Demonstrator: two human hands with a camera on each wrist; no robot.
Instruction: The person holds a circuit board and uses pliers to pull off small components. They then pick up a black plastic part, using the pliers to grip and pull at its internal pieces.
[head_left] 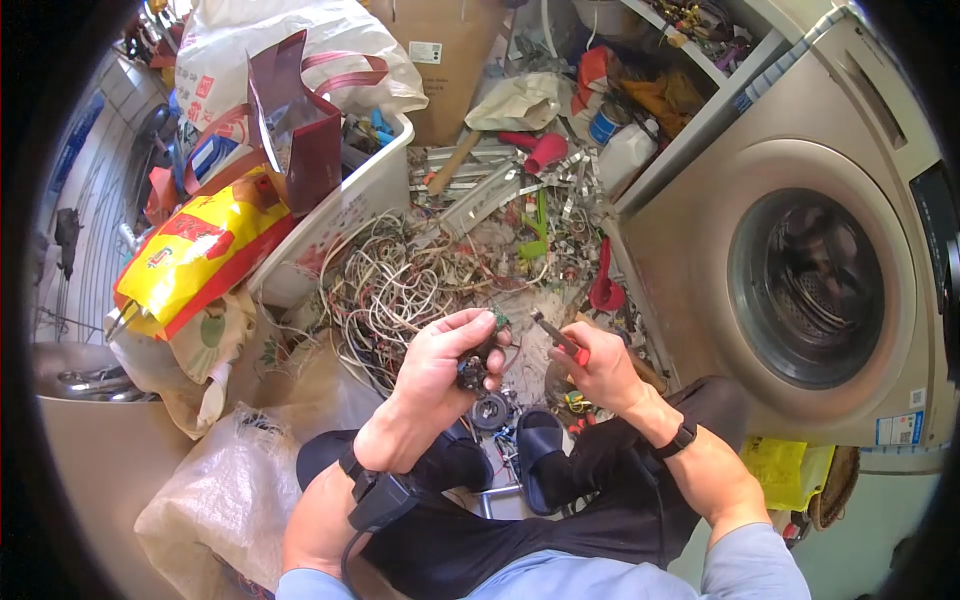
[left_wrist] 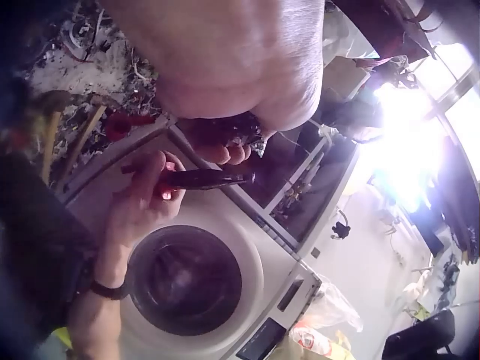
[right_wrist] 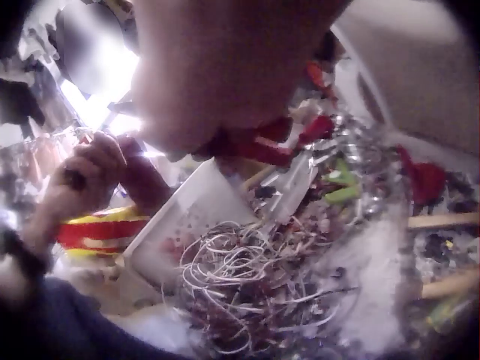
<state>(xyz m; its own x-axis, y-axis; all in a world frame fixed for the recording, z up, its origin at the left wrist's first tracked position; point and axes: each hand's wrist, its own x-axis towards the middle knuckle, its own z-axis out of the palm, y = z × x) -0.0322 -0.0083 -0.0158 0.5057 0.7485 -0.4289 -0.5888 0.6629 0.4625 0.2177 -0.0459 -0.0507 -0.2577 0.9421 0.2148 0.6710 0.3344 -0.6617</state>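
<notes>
In the head view the left hand grips a small dark part with a green piece at its top, between thumb and fingers. The right hand holds a red-handled tool, its dark metal tip pointing at the left hand, a small gap apart. From the left wrist view, the tool lies level in the right hand, below the dark part. The right wrist view is blurred; the left hand shows at its left.
A tangle of white wires and metal scraps cover the floor ahead. To the left stands a white bin with bags; a washing machine is at the right. A black wheel lies near the slippers.
</notes>
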